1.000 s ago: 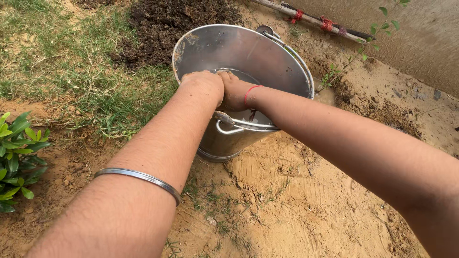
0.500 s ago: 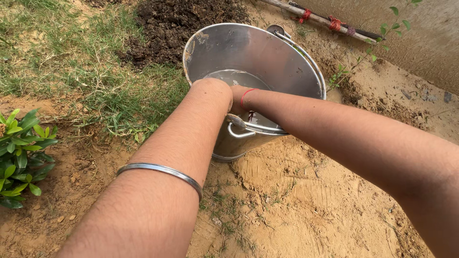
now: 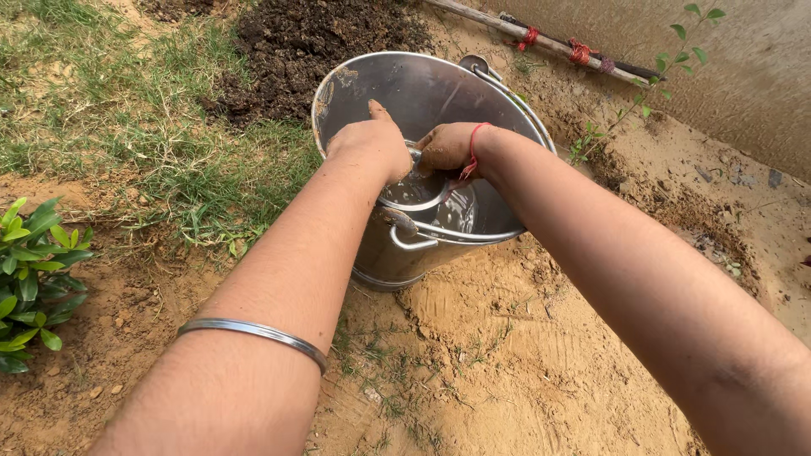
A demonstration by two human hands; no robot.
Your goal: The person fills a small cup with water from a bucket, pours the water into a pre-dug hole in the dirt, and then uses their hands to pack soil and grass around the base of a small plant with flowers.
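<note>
**Both hands in the bucket**

Here, a steel bucket (image 3: 422,93) stands on sandy ground (image 3: 507,355), tilted a little toward the camera, its wire handle (image 3: 422,241) lying down against the near wall. Both forearms reach over the near rim. The left hand (image 3: 372,143) sits inside the mouth, fingers curled downward and thumb raised; what it grips, if anything, is hidden, so I cannot tell whether it is clenched on something. The right hand (image 3: 443,150) is just beside it, soiled and bent inward, with a red thread (image 3: 473,148) round the wrist; its fingers are hidden too, and its hold cannot be told. Between and below the hands a shiny curved metal edge (image 3: 418,203) shows inside the bucket, touching or very near both hands. A metal bangle (image 3: 253,333) circles the left forearm.

A heap of dark soil (image 3: 312,42) lies just behind the bucket, with grass (image 3: 127,127) to its left. A small green shrub (image 3: 34,279) grows at the left edge. Behind, a stick (image 3: 541,38) with red ties lies along a wall (image 3: 743,76).
</note>
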